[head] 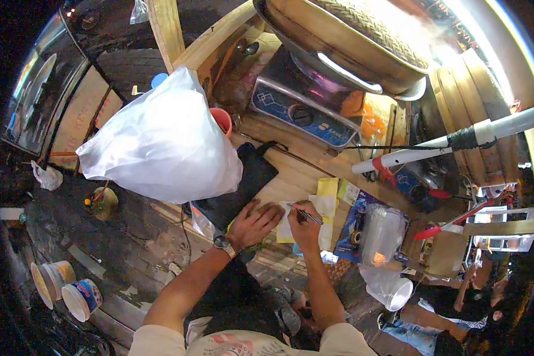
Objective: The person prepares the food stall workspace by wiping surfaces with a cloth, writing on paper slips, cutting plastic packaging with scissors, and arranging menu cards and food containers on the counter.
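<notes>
My right hand (306, 222) grips a dark striped pen (309, 215), its tip over a small pale paper (285, 224) on the wooden counter. The paper lies among yellow sheets (327, 187). Palm down, my left hand (256, 222) rests by the paper's left edge with nothing in its grasp, a watch on its wrist. A black bag or cloth (249, 178) lies just beyond my left hand. The large white plastic bag (164, 147) bulges over part of it. Right of my right hand sits a blue printed packet (353, 227) beside clear plastic containers (382, 231).
A gas stove (302, 113) carries a large steamer (351, 49) with a curved handle. Bamboo steamers (467, 120) are stacked at right, crossed by a white pipe (400, 155). A red cup (221, 121) stands behind the bag. Tubs (82, 298) are on the floor; a person (431, 320) is at lower right.
</notes>
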Available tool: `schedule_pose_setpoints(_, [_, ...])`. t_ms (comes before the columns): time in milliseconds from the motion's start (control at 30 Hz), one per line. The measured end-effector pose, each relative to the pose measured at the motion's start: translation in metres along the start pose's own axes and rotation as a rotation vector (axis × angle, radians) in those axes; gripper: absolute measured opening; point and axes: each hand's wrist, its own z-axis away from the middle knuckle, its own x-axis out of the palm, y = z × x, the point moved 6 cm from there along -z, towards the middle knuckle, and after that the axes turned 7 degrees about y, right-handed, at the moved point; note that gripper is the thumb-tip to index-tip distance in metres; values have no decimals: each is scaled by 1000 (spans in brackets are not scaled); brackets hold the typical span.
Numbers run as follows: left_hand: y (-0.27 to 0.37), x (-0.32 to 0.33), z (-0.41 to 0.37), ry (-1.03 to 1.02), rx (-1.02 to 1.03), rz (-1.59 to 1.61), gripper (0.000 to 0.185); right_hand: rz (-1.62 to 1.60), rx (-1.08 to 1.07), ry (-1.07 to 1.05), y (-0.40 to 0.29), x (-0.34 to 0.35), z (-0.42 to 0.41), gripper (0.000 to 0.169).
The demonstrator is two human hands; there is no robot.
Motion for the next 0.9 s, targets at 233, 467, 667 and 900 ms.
schedule_pose_setpoints(233, [0, -2, 0, 34, -5, -9, 48, 20, -47, -23, 1, 1, -2, 14])
schedule_pose_setpoints(467, [1, -2, 1, 55, -4, -5, 47, -41, -46, 28, 4, 0, 1, 15])
schedule_pose_setpoints(667, [1, -1, -2, 47, 6, -39, 46, -65, -55, 15, 6, 1, -1, 17])
schedule_pose_setpoints(900, [1, -1, -2, 54, 12, -31, 46, -30, -49, 24, 4, -1, -1, 16])
